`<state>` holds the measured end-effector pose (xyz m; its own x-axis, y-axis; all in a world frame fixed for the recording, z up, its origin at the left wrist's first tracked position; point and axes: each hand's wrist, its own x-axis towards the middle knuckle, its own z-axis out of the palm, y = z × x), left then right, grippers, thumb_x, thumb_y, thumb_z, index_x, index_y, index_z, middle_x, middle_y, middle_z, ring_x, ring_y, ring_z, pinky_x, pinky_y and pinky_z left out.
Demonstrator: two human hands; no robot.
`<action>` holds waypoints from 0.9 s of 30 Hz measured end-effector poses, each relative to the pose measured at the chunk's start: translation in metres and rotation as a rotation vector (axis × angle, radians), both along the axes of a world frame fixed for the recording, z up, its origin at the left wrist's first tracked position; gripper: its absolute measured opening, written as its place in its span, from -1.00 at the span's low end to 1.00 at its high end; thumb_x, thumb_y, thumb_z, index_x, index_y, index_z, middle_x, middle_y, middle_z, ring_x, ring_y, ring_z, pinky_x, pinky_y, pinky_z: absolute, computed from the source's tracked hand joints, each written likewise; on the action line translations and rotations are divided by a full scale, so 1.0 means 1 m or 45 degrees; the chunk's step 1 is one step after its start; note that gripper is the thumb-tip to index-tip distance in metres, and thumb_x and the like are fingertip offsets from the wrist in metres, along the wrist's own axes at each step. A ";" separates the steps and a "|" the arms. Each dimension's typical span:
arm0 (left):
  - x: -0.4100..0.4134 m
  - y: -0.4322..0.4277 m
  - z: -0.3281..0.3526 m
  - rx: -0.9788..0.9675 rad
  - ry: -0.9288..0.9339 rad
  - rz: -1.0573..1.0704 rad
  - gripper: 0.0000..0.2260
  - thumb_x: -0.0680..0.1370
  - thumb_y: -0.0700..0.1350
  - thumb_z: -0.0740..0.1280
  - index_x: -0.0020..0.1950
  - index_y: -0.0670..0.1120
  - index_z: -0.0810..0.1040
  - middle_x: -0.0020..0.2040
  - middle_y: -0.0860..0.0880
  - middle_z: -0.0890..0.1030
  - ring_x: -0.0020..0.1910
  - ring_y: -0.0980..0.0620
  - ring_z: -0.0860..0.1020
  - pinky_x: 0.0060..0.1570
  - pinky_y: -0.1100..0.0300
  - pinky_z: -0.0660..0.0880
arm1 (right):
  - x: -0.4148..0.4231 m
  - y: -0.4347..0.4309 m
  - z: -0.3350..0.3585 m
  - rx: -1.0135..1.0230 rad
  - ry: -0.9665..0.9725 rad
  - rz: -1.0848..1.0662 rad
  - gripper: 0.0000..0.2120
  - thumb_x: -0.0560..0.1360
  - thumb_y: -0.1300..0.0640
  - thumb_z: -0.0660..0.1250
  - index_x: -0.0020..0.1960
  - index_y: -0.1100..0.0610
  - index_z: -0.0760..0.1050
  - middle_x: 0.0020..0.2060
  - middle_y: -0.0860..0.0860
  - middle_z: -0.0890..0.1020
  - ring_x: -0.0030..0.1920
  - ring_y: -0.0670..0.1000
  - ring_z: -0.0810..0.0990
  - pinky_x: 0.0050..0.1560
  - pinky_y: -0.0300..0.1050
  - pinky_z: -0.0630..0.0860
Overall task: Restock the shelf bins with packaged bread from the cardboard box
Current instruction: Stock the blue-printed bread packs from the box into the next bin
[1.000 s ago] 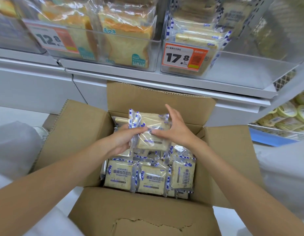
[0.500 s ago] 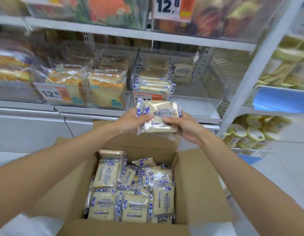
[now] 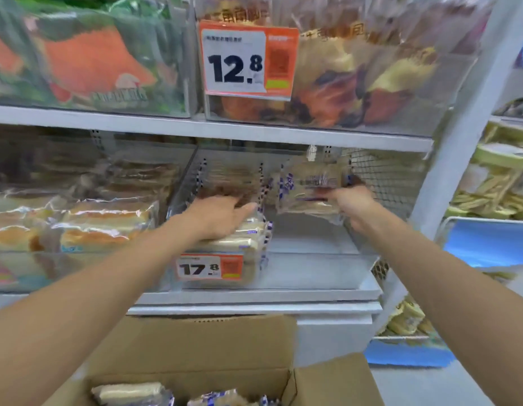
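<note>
I'm placing: my right hand (image 3: pixel 354 204) pinches a pack (image 3: pixel 310 190) over the bin (image 3: pixel 313 259); my left hand (image 3: pixel 222 213), fingers (image 3: pixel 245 207) flat, rests on the stack (image 3: pixel 239 241). Next, lower it beside.

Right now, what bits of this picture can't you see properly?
Head view:
- Left hand: motion blur smears the fingers; pressing or gripping the stacked blue-striped bread packs is unclear.
- Blue-striped clear-wrapped bread pack gripped by right hand: label print blurred.
- Brown cardboard box: cut by bottom edge, remaining packs uncountable.
- Orange-and-white 17.8 price tag: small print unreadable.
</note>
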<state>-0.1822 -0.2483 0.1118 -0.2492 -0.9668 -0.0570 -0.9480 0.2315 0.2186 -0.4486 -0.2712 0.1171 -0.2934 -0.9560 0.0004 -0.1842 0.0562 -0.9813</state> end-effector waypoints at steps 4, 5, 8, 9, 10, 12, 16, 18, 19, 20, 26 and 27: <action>0.002 -0.004 -0.005 -0.048 -0.063 -0.027 -0.31 0.51 0.39 -0.13 0.55 0.10 0.20 0.52 -0.10 0.32 0.44 -0.14 0.34 0.37 -0.08 0.30 | 0.008 -0.051 -0.034 0.169 0.449 0.222 -0.08 0.31 0.10 0.60 0.50 0.22 0.16 0.38 0.13 0.40 0.35 0.15 0.42 0.31 -0.03 0.41; 0.002 -0.004 -0.006 -0.065 -0.067 -0.035 -0.34 0.53 0.38 -0.13 0.56 0.12 0.16 0.54 -0.08 0.28 0.47 -0.12 0.32 0.39 -0.08 0.28 | 0.013 -0.058 -0.038 0.216 0.600 0.239 0.11 0.21 -0.02 0.65 0.53 0.22 0.07 0.43 0.13 0.34 0.41 0.16 0.37 0.37 -0.02 0.38; 0.001 -0.001 -0.008 -0.124 -0.094 -0.058 -0.44 0.61 0.30 -0.09 0.58 0.16 0.02 0.60 -0.01 0.13 0.54 -0.06 0.19 0.47 -0.07 0.16 | 0.021 -0.076 -0.049 0.250 0.536 0.233 0.35 0.08 -0.01 0.71 0.55 0.24 -0.13 0.50 0.14 0.24 0.47 0.16 0.29 0.41 0.10 0.36; 0.001 0.000 -0.008 -0.148 -0.097 -0.062 -0.45 0.62 0.28 -0.08 0.59 0.17 -0.01 0.61 0.00 0.10 0.55 -0.05 0.16 0.48 -0.06 0.14 | 0.023 -0.079 -0.052 0.220 0.486 0.215 0.27 0.14 0.08 0.69 0.54 0.27 -0.11 0.49 0.15 0.25 0.46 0.17 0.30 0.40 0.11 0.37; 0.000 0.001 -0.008 -0.166 -0.094 -0.061 -0.46 0.62 0.27 -0.08 0.59 0.16 -0.01 0.61 0.01 0.08 0.55 -0.04 0.14 0.49 -0.05 0.13 | 0.024 -0.080 -0.054 0.205 0.455 0.201 0.23 0.17 0.13 0.67 0.53 0.27 -0.10 0.49 0.15 0.26 0.46 0.17 0.31 0.39 0.12 0.38; -0.001 0.003 -0.007 -0.187 -0.088 -0.050 -0.46 0.63 0.26 -0.07 0.59 0.15 0.01 0.61 0.02 0.08 0.56 -0.03 0.14 0.50 -0.03 0.11 | 0.023 -0.081 -0.059 0.216 0.407 0.193 0.25 0.17 0.10 0.68 0.55 0.25 -0.12 0.51 0.15 0.22 0.47 0.17 0.28 0.41 0.11 0.36; -0.001 0.003 -0.008 -0.205 -0.068 -0.044 -0.47 0.62 0.25 -0.06 0.58 0.17 0.02 0.61 0.06 0.08 0.56 -0.01 0.13 0.50 -0.04 0.10 | 0.020 -0.087 -0.066 0.168 0.388 0.108 0.20 0.16 0.07 0.68 0.50 0.25 -0.05 0.44 0.15 0.31 0.41 0.15 0.36 0.37 0.06 0.41; 0.000 0.003 -0.009 -0.217 -0.059 -0.042 -0.47 0.62 0.25 -0.07 0.58 0.17 0.03 0.60 0.08 0.07 0.56 0.00 0.12 0.50 -0.05 0.10 | 0.024 -0.088 -0.068 0.141 0.431 0.057 0.04 0.23 0.06 0.65 0.44 0.24 0.03 0.38 0.13 0.39 0.36 0.16 0.40 0.33 0.03 0.43; 0.000 0.003 -0.009 -0.216 -0.054 -0.042 -0.46 0.62 0.26 -0.07 0.58 0.17 0.03 0.60 0.08 0.07 0.55 -0.01 0.12 0.49 -0.06 0.11 | 0.026 -0.088 -0.069 0.136 0.460 0.042 0.03 0.24 0.04 0.64 0.43 0.24 0.04 0.38 0.14 0.39 0.36 0.17 0.40 0.34 0.04 0.42; 0.000 0.003 -0.009 -0.214 -0.049 -0.042 -0.46 0.61 0.26 -0.07 0.58 0.16 0.04 0.61 0.08 0.07 0.56 -0.01 0.12 0.49 -0.06 0.12 | 0.027 -0.087 -0.068 0.137 0.471 0.038 0.06 0.23 0.01 0.65 0.45 0.23 0.02 0.40 0.15 0.37 0.39 0.18 0.37 0.36 0.06 0.40; 0.001 0.002 -0.009 -0.197 -0.047 -0.032 -0.46 0.62 0.26 -0.07 0.59 0.14 0.04 0.61 0.06 0.06 0.57 0.00 0.08 0.50 -0.08 0.10 | 0.035 -0.087 -0.064 0.075 0.444 0.076 0.25 0.19 -0.01 0.66 0.54 0.13 -0.15 0.48 0.15 0.27 0.47 0.18 0.27 0.45 0.10 0.28; 0.000 0.002 -0.009 -0.194 -0.048 -0.030 -0.46 0.62 0.26 -0.07 0.59 0.14 0.03 0.61 0.05 0.06 0.57 0.00 0.07 0.50 -0.09 0.09 | 0.037 -0.088 -0.064 0.099 0.453 0.099 0.23 0.21 -0.01 0.65 0.54 0.17 -0.15 0.47 0.15 0.27 0.46 0.17 0.28 0.44 0.06 0.29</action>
<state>-0.1818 -0.2463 0.1025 -0.2727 -0.9587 0.0803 -0.9486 0.2819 0.1439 -0.4114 -0.3588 0.0531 -0.2143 -0.9766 0.0161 -0.5198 0.1001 -0.8484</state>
